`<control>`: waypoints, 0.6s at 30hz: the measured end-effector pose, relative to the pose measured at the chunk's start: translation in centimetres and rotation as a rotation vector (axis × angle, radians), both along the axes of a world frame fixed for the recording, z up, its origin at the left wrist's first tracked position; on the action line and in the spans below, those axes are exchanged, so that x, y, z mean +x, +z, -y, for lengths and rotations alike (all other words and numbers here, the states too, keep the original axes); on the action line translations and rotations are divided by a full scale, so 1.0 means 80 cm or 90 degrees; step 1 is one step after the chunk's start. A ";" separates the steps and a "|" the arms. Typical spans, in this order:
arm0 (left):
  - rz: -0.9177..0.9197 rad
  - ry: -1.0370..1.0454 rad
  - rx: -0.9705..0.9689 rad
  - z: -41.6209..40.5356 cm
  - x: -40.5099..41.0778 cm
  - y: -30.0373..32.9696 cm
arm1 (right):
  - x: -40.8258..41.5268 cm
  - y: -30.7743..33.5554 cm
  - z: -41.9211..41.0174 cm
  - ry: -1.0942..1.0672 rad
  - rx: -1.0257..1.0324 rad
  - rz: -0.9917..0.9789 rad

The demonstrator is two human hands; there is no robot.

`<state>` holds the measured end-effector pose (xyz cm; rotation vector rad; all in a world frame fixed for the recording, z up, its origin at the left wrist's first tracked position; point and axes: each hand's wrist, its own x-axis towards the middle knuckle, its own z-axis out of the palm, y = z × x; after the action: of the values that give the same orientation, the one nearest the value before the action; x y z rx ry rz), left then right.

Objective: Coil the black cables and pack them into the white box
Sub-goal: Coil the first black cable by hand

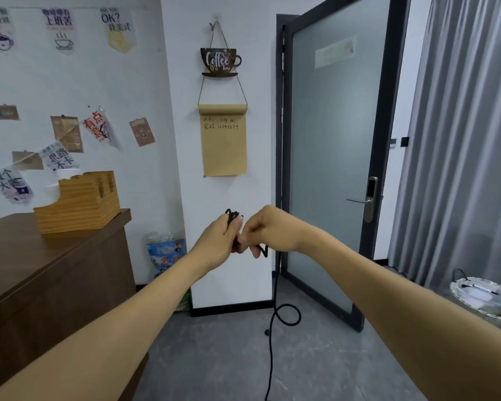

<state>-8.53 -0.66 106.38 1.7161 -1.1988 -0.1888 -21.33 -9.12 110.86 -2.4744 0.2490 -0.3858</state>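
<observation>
Several loops of the black cable [233,219] are gripped in the left hand [219,241], raised at chest height before the white wall [229,192]. A strand is pinched by the curled fingers of the right hand [268,231], just beside it. The remaining length hangs to the grey floor [214,357], one loop formed low down.
</observation>
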 end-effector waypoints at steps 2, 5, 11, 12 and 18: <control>-0.032 -0.041 0.032 -0.002 -0.004 -0.002 | -0.003 0.004 0.003 0.002 0.039 0.026; -0.116 -0.104 0.060 -0.007 -0.008 -0.003 | -0.008 0.002 0.009 -0.006 0.098 0.028; -0.252 -0.122 0.118 -0.020 -0.012 -0.001 | -0.013 -0.011 0.022 -0.105 0.145 0.067; -0.270 -0.128 0.126 -0.023 -0.010 -0.001 | -0.015 -0.011 0.026 -0.135 0.142 0.078; -0.290 -0.138 0.089 -0.031 -0.008 0.009 | -0.025 -0.024 0.050 -0.183 0.192 0.130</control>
<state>-9.20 1.80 107.10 1.5444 -1.0418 -0.7679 -23.35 -13.09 108.93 -2.0890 0.5377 -0.6653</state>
